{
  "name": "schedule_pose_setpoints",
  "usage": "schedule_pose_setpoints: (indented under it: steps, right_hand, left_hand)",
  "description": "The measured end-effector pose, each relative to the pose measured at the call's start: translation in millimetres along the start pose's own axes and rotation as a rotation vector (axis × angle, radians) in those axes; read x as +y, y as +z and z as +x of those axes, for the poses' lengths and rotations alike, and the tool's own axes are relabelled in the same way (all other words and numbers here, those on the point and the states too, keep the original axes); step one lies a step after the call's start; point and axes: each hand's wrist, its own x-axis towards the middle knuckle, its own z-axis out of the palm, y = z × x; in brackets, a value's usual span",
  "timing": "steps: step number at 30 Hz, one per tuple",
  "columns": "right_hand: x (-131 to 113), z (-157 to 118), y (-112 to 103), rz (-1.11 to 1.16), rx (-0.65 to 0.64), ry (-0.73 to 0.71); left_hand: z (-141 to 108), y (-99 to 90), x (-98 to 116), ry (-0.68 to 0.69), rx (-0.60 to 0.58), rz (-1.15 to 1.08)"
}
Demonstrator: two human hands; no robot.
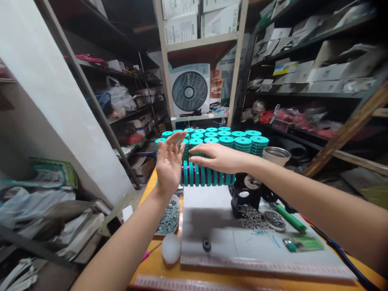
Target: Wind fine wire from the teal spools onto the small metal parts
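A row of teal discs with dark purple between them (209,174) lies on its side behind a white board. My left hand (169,163) is raised at the row's left end, palm turned inward and fingers apart; whether it touches the end disc I cannot tell. Flat over the top of the row stretches my right hand (216,157), fingers extended to the left. Whatever supports the row is hidden. Behind both hands stand several upright stacks of teal discs (242,142).
On the white board (212,226) are a black ring (206,245), loose screws (254,218), a round dish of small metal parts (275,220) and a green tube (291,218). A screw tray (168,218) and white ball (171,249) sit left. A black machine (244,198) stands right.
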Motion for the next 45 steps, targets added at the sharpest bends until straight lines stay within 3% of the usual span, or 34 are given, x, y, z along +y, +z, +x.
schedule_pose_setpoints:
  steps: [2, 4, 7, 9, 11, 14, 17, 19, 22, 25, 27, 30, 33, 38, 45]
  right_hand:
    - [-9.2, 18.1, 5.3, -0.010, -0.191, 0.006]
    - [-12.7, 30.0, 13.1, -0.034, -0.297, 0.032]
    - [-10.8, 34.4, 22.9, -0.062, -0.272, 0.027]
    - [-8.7, 32.2, 26.1, -0.074, -0.241, 0.012]
    - [-7.5, 29.8, 27.2, -0.082, -0.223, 0.001]
    - [-7.2, 28.3, 28.0, -0.084, -0.206, -0.009]
    - [-8.0, 28.1, 28.7, -0.077, -0.188, -0.013]
    - [-9.1, 27.9, 28.9, -0.073, -0.184, -0.003]
    - [-10.6, 28.1, 29.4, -0.081, -0.182, 0.008]
    - [-11.1, 28.9, 30.8, -0.096, -0.173, -0.008]
    - [-11.0, 29.1, 31.9, -0.102, -0.162, -0.014]
    - [-10.9, 28.4, 33.1, -0.106, -0.150, -0.005]
    - [-10.8, 27.5, 33.9, -0.101, -0.147, -0.006]
    - [-8.8, 27.4, 35.1, -0.093, -0.146, -0.003]
    - [-4.9, 29.0, 38.2, -0.082, -0.129, -0.014]
  left_hand:
    - [2.8, -6.4, -1.3, -0.050, 0.087, -0.147]
    - [4.3, -12.3, -1.1, -0.066, 0.137, -0.168]
    - [-9.5, -18.9, 5.6, 0.053, 0.183, 0.185]
    - [-36.7, -20.4, 12.3, 0.177, 0.224, 0.496]
    - [-77.0, -19.7, 14.7, 0.185, 0.205, 0.606]
    - [-144.3, -18.7, 0.5, 0.053, -0.045, 0.756]
    - [-190.7, -22.9, -23.7, -0.240, -0.469, 1.068]
    - [-199.5, -28.8, -30.4, -0.374, -0.466, 1.032]
    - [-179.0, -41.5, -16.8, -0.397, -0.121, 0.860]
    - [-132.9, -56.1, 5.5, -0.345, 0.204, 0.802]
    - [-100.3, -62.5, 11.1, -0.306, 0.351, 0.738]
    - [-64.8, -63.3, 2.9, -0.299, 0.383, 0.624]
    - [-50.6, -60.0, -11.0, -0.320, 0.350, 0.524]
    - [-55.2, -60.8, -24.3, -0.292, 0.336, 0.423]
    - [-73.0, -50.5, -16.4, -0.064, 0.306, 0.495]
